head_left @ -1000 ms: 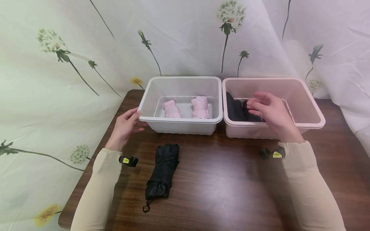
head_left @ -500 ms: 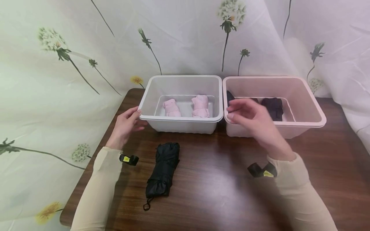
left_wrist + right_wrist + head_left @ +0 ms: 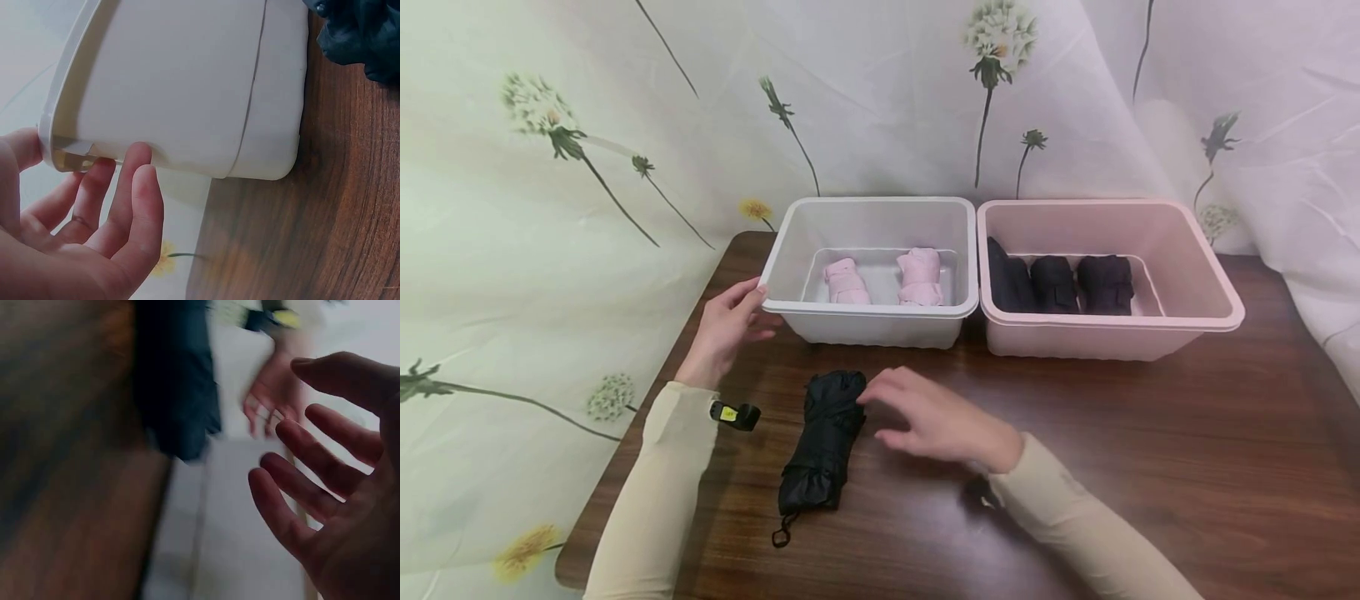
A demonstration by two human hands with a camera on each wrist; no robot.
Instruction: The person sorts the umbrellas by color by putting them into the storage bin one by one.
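My left hand point(image 3: 721, 333) holds the front left corner of the white plastic bin point(image 3: 868, 327), thumb on the rim and fingers beneath it. In the left wrist view, the fingertips point(image 3: 139, 153) touch the bin's wall. Two rolled pink cloth bundles point(image 3: 919, 277) lie inside. My right hand point(image 3: 943, 421) hovers beside the far end of a black folded umbrella point(image 3: 822, 446), which lies on the table with a small loop at its near end. The right fingers are spread and hold nothing; the right wrist view is blurred and shows a gap between hand and umbrella.
A pink plastic bin point(image 3: 1097, 337) stands against the white bin's right side. Several dark rolled bundles point(image 3: 1105, 285) sit in its left and middle part. The dark wooden table point(image 3: 1210, 467) ends at a hanging cloth point(image 3: 880, 100) with dandelion print.
My right hand has left the pink bin, moving left and toward me to the black umbrella, uncovering the dark bundles. The left hand keeps its hold on the white bin.
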